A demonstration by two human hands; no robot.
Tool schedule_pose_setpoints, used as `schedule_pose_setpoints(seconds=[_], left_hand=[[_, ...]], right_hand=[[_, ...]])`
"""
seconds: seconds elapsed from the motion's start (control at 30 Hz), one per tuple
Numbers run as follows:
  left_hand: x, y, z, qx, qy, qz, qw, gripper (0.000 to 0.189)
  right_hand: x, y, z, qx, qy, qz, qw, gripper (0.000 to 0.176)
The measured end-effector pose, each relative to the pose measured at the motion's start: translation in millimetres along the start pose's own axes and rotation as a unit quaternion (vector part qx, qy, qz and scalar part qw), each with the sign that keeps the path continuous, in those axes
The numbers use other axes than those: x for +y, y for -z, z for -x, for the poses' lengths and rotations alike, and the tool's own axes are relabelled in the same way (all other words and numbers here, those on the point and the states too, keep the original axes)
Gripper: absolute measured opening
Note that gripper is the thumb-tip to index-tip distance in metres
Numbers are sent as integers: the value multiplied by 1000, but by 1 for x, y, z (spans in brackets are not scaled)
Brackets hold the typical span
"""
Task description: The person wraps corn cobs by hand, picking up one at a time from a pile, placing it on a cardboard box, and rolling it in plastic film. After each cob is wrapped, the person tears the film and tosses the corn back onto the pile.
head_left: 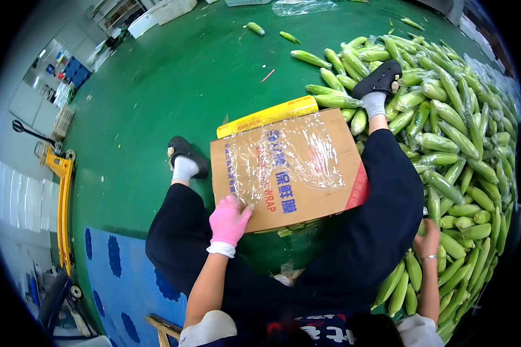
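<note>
My left hand (230,221), in a pink glove with a white cuff, rests on the near left corner of a cardboard box (307,199). Its thumb is apart from the fingers. Clear plastic film (318,156) lies crinkled over the box top. Along the box's far edge lies a yellow roll of cling film (269,115). Beside my right knee, my bare right hand (427,240) reaches into a heap of green corn ears (457,136). Its fingers are curled and partly hidden, so what they hold does not show. Some ears appear wrapped in clear film.
My legs straddle the box, the right foot against the corn heap. A yellow pallet jack (65,196) stands at left. Blue patterned board (136,272) lies near left. Loose ears (255,28) and white crates (162,14) are on the far green floor.
</note>
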State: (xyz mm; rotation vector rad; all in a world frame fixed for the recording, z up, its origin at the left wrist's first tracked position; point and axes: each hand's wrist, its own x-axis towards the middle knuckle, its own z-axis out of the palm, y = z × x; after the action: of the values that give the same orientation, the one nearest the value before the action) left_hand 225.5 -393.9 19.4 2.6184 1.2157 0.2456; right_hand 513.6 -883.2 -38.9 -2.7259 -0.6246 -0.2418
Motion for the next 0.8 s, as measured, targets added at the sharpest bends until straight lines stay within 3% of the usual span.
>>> schedule_pose_setpoints(seconds=[0.03,0.07,0.13,0.17,0.2,0.27,0.3,0.33,0.43,0.47,0.53,0.57,0.6,0.63,0.7,0.77,0.8], left_hand=[[-1,-4,-2,-7,3,-3,1000,38],[-5,-8,-6,-5,6,-1,1000,38],[-14,-19,-11,-20,-18,-7,1000,28],[-18,-22,-12,-17,-19,-5,1000,28],[-23,-24,-14,-11,-26,31,999,23],[-25,-13,-15,2,-33,65,997,20],[-21,2,-13,-92,91,267,955,19],[-18,14,-13,-179,208,453,848,19],[-29,18,-3,-144,188,678,695,15],[-30,22,-3,-143,191,679,695,15],[-24,29,-1,15,176,847,501,16],[-17,29,-5,14,178,849,497,16],[-7,28,-13,75,167,828,530,17],[4,25,-20,131,154,802,563,18],[19,2,-39,77,42,582,808,24],[25,-25,-59,42,-117,392,911,42],[32,-17,-64,41,-121,395,910,42]], right_hand=[[-23,34,-13,-10,-60,-49,997,47],[-53,60,-30,22,-43,-95,994,45],[-136,90,-60,75,71,-145,984,47],[-184,101,-73,25,118,-173,977,49],[-224,97,-86,16,222,-184,957,51],[-283,47,-105,-19,328,-225,917,52],[-309,16,-113,-49,370,-238,897,55],[-335,-17,-121,-64,406,-249,877,57],[-371,-69,-128,-111,453,-262,845,59],[-378,-74,-128,-146,463,-259,835,60],[-376,-73,-131,-175,492,-234,820,60],[-373,-69,-132,-203,518,-211,804,59],[-374,-68,-138,-264,522,-212,783,58],[-378,-67,-144,-267,517,-210,786,58],[-385,-64,-157,-370,515,-191,749,58],[-379,-74,-154,-337,511,-202,765,54],[-373,-75,-144,-209,455,-230,834,48]])
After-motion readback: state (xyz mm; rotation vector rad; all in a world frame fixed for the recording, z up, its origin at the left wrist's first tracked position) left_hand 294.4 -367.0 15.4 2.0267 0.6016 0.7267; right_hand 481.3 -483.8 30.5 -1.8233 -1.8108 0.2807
